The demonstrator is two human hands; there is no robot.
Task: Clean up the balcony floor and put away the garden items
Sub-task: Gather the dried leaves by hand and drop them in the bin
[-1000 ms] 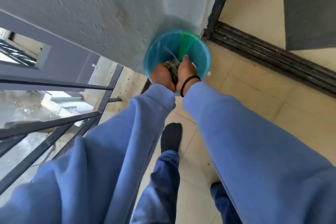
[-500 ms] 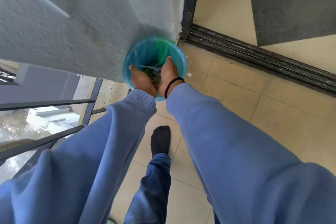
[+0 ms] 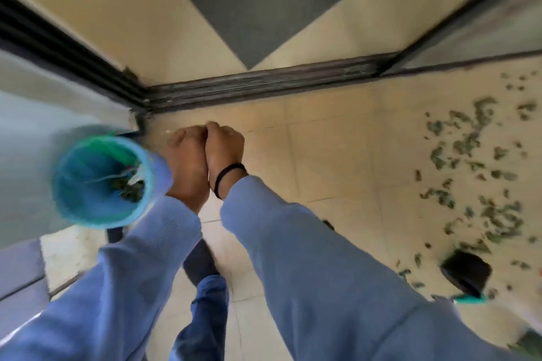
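A blue bin (image 3: pixel 79 184) with a green liner stands at the left against the wall, with dry leaves (image 3: pixel 130 189) lying inside it. My left hand (image 3: pixel 187 164) and my right hand (image 3: pixel 224 146) are pressed side by side just to the right of the bin, backs up. Their fingers curl loosely downward and nothing shows in them. A black band circles my right wrist. Several dry green leaves (image 3: pixel 469 155) are scattered over the beige floor tiles at the right.
A black round pot (image 3: pixel 466 272) lies on the floor at the lower right beside a teal object (image 3: pixel 469 299). A dark sliding-door track (image 3: pixel 264 85) crosses the floor ahead, with a grey mat (image 3: pixel 272 0) beyond it. My dark-socked foot (image 3: pixel 199 261) stands below my hands.
My hands held leaves over the bin; now they have moved out to its right and the leaves lie inside. My view has swung right toward the doorway and the scattered leaves.
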